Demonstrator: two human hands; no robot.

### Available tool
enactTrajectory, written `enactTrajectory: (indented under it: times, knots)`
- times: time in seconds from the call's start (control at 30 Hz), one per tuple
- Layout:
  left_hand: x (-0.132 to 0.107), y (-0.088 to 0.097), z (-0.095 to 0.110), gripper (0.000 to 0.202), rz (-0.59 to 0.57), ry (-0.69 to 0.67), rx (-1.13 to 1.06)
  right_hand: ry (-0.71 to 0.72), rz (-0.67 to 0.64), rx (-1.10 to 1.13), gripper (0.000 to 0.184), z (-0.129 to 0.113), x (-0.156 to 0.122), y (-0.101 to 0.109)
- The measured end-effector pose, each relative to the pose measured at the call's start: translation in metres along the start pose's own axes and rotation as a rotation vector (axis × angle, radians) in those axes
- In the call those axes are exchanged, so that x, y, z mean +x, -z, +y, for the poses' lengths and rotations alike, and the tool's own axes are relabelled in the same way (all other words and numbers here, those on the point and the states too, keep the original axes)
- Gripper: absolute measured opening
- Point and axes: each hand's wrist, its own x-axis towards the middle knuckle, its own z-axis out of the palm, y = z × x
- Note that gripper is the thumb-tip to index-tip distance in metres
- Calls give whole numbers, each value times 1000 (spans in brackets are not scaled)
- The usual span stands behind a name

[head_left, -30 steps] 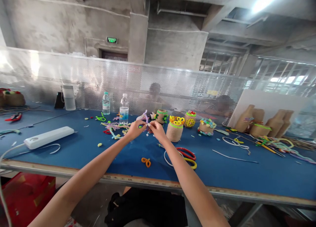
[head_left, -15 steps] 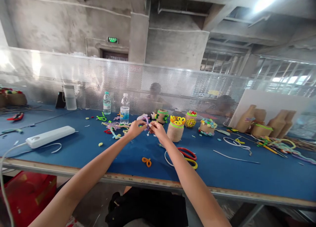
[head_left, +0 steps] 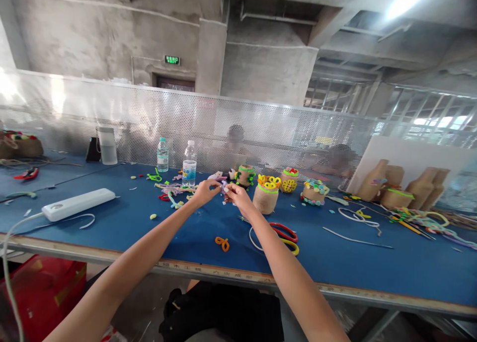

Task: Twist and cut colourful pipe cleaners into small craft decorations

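Note:
Both my arms reach out over the blue table [head_left: 130, 223]. My left hand [head_left: 205, 192] and my right hand [head_left: 236, 195] meet fingertip to fingertip, each pinching a small purple pipe cleaner piece [head_left: 223, 185] held between them above the table. Just behind the hands lies a heap of loose pastel pipe cleaners [head_left: 173, 190]. To the right of my right hand stands a twine-wrapped jar topped with yellow loops [head_left: 266, 193]. An orange pipe cleaner bow [head_left: 222, 242] and red and yellow rings [head_left: 286, 234] lie nearer to me.
Two water bottles [head_left: 189, 169] stand behind the heap. More decorated jars [head_left: 315, 190] and plain twine vases [head_left: 395, 185] stand to the right. A white power strip [head_left: 78, 203] lies at left. A perforated metal screen [head_left: 186, 123] backs the table; people sit behind it.
My hands have stayed together on the purple piece, fingers shifting only slightly. The view has drifted a little to the left and up.

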Motion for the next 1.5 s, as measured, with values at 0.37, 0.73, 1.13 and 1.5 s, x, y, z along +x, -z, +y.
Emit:
enactTrajectory:
  times: [0.37, 0.73, 1.13, 1.5]
  knots:
    - [1, 2, 3, 16, -10, 17, 130, -15, -33, 14, 33, -1, -1, -1]
    - [-2, -4, 7, 16, 53, 56, 233, 3, -14, -18, 28, 6, 2, 5]
    - [-11, -10, 16, 15, 51, -150, 334, -36, 104, -78, 27, 0, -1, 4]
    - [-9, -9, 14, 15, -46, -261, 466, -59, 207, -87, 27, 6, 4, 3]
